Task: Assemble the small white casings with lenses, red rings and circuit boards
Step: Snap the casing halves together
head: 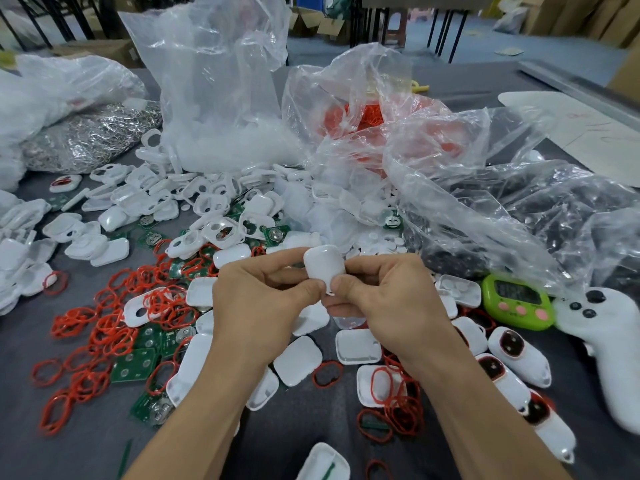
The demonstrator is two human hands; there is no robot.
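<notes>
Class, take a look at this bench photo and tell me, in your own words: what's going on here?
A person grips one white casing with both hands, left hand and right hand pinching it above a grey table. Loose red rings, green circuit boards and more casing halves lie scattered around. A row of closed casings with red-rimmed windows sits at the right, beside a green timer. Behind stand plastic bags of parts.

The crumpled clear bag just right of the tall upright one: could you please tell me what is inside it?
Red rings show through the clear bag. Its folds and glare hide how many, and whether anything else lies inside.
</notes>
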